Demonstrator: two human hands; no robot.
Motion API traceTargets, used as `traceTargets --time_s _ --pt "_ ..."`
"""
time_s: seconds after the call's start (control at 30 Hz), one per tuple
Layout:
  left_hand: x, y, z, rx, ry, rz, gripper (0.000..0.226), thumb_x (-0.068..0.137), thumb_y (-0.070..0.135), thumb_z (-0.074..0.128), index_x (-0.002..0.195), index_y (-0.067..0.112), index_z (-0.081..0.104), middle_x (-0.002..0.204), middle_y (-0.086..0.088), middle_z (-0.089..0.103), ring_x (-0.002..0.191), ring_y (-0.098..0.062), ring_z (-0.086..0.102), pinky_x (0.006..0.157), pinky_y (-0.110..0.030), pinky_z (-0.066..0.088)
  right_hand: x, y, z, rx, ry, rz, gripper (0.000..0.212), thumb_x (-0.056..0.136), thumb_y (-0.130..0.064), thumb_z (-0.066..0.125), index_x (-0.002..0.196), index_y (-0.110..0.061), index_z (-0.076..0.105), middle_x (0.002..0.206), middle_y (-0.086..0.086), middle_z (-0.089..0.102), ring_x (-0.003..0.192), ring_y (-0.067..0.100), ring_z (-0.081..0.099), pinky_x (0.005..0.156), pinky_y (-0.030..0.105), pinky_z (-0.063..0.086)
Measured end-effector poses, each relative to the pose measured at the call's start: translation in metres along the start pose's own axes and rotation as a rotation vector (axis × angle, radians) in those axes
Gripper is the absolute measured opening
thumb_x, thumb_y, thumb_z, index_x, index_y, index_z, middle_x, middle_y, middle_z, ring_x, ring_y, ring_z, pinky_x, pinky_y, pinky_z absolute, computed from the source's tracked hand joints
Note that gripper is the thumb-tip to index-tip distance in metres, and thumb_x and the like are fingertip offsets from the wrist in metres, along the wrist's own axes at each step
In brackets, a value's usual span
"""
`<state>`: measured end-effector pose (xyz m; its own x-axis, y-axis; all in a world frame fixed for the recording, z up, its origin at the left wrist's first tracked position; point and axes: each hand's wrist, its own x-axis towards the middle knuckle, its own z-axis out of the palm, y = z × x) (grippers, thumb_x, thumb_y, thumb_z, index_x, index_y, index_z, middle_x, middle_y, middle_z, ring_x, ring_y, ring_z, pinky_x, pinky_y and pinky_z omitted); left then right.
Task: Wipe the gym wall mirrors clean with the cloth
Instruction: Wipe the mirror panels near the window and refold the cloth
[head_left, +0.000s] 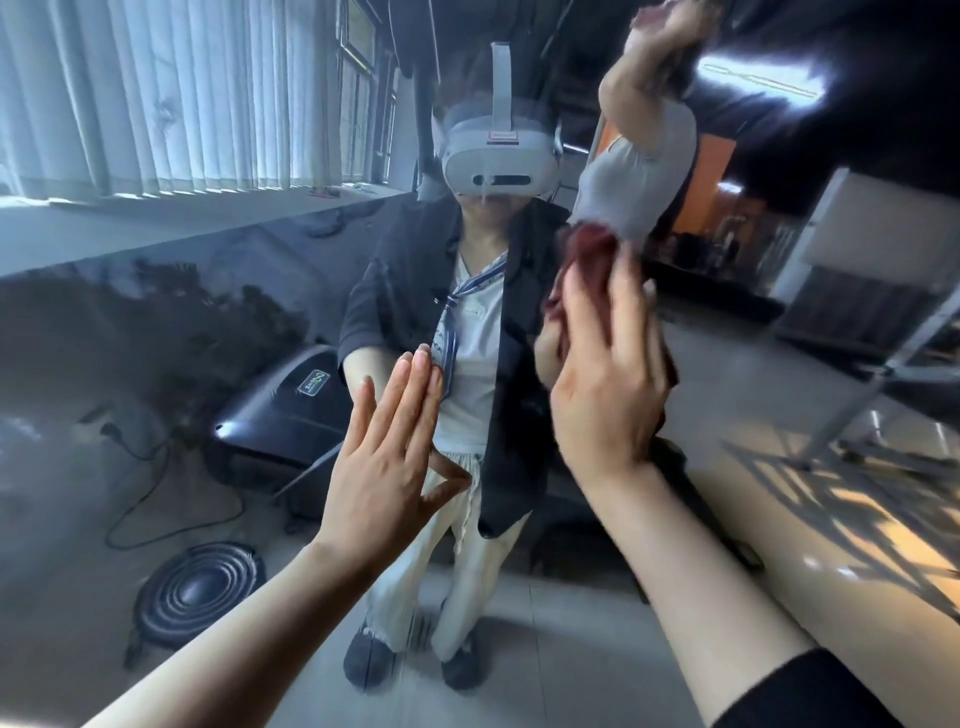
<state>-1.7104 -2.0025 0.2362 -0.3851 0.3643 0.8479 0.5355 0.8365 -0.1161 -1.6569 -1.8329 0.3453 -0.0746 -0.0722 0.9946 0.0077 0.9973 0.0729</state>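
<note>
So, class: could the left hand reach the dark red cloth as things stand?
Probably yes: the left hand lies flat and open beside the right hand, which presses the dark red cloth to the mirror, nothing between.

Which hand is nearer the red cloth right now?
Right. The right hand presses the red cloth against the mirror; the left hand lies flat on the glass, lower and well left of it.

Wall mirror (208, 322): bare glass left of and above the flat left hand (387, 457); a strip of open glass between it and the right hand (608, 384), which covers a dark red cloth (584, 260).
</note>
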Motion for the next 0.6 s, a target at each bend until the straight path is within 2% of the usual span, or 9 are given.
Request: traceTargets --time_s 0.03,0.1,0.17,0.23,0.33,0.4,0.5,0.6 --pt "0.000 0.000 0.001 -0.004 0.008 0.002 0.102 0.086 0.063 0.050 0.157 -0.001 0.012 0.167 -0.013 0.000 0.153 -0.030 0.011 0.124 -0.050 0.005 -0.021 -0.005 0.001 -0.012 -0.029 -0.080 0.032 0.092 0.002 0.067 0.122 -0.004 0.071 0.141 0.026 0.054 0.131 0.038 0.053 0.112 0.045 0.044" --pt "-0.001 -0.001 0.001 -0.008 0.021 0.004 0.102 0.086 0.061 0.052 0.157 0.000 0.012 0.167 -0.012 0.000 0.153 -0.030 0.012 0.124 -0.050 0.006 -0.066 -0.013 -0.005 0.019 -0.105 -0.203 0.022 0.099 0.000 0.061 0.117 0.000 0.073 0.139 0.025 0.056 0.131 0.035 0.055 0.109 0.046 0.047" --pt "-0.001 -0.001 0.001 -0.005 0.017 0.006 0.103 0.086 0.061 0.052 0.157 0.001 0.010 0.167 -0.012 -0.001 0.154 -0.029 0.010 0.124 -0.050 0.007 -0.089 -0.013 -0.016 0.080 -0.204 -0.262 0.028 0.104 0.001 0.048 0.115 0.001 0.073 0.138 0.022 0.057 0.129 0.034 0.057 0.103 0.047 0.051" --pt "-0.001 0.000 0.000 -0.002 0.007 0.008 0.104 0.086 0.062 0.051 0.158 0.001 0.007 0.167 -0.012 -0.003 0.154 -0.029 0.008 0.124 -0.050 0.008 -0.079 -0.007 -0.020 0.111 -0.234 -0.259 0.032 0.102 0.004 0.045 0.113 0.000 0.075 0.138 0.021 0.058 0.127 0.034 0.059 0.105 0.048 0.049" --pt "-0.001 0.000 -0.001 -0.002 0.006 0.005 0.108 0.084 0.062 0.057 0.158 0.001 0.005 0.167 -0.011 -0.006 0.154 -0.029 0.007 0.124 -0.050 0.007 -0.026 -0.002 -0.019 0.093 -0.099 -0.048 0.028 0.096 0.003 0.054 0.115 0.000 0.073 0.138 0.027 0.057 0.120 0.041 0.061 0.101 0.042 0.049" --pt "-0.001 0.000 0.000 -0.008 0.018 0.001 0.107 0.084 0.060 0.059 0.157 0.000 0.009 0.167 -0.011 -0.004 0.154 -0.028 0.008 0.125 -0.049 0.006 0.007 0.003 -0.013 0.090 0.010 0.065 0.030 0.095 -0.002 0.050 0.114 -0.001 0.073 0.132 0.027 0.060 0.117 0.040 0.063 0.095 0.040 0.050" --pt "-0.001 0.000 0.001 -0.013 0.036 0.008 0.104 0.086 0.061 0.054 0.157 0.000 0.010 0.167 -0.011 -0.003 0.154 -0.028 0.007 0.125 -0.049 0.006 -0.004 0.003 -0.001 -0.012 0.060 -0.035 0.025 0.092 0.003 0.061 0.110 -0.003 0.076 0.126 0.023 0.066 0.119 0.037 0.064 0.096 0.046 0.055" --pt "-0.001 -0.002 0.001 -0.013 0.034 0.010 0.106 0.085 0.063 0.052 0.158 0.002 0.006 0.167 -0.011 -0.004 0.154 -0.027 0.005 0.125 -0.049 0.006 -0.063 -0.005 -0.006 -0.019 -0.035 -0.142 0.018 0.091 0.000 0.072 0.108 -0.003 0.077 0.126 0.021 0.067 0.122 0.033 0.063 0.101 0.046 0.053"
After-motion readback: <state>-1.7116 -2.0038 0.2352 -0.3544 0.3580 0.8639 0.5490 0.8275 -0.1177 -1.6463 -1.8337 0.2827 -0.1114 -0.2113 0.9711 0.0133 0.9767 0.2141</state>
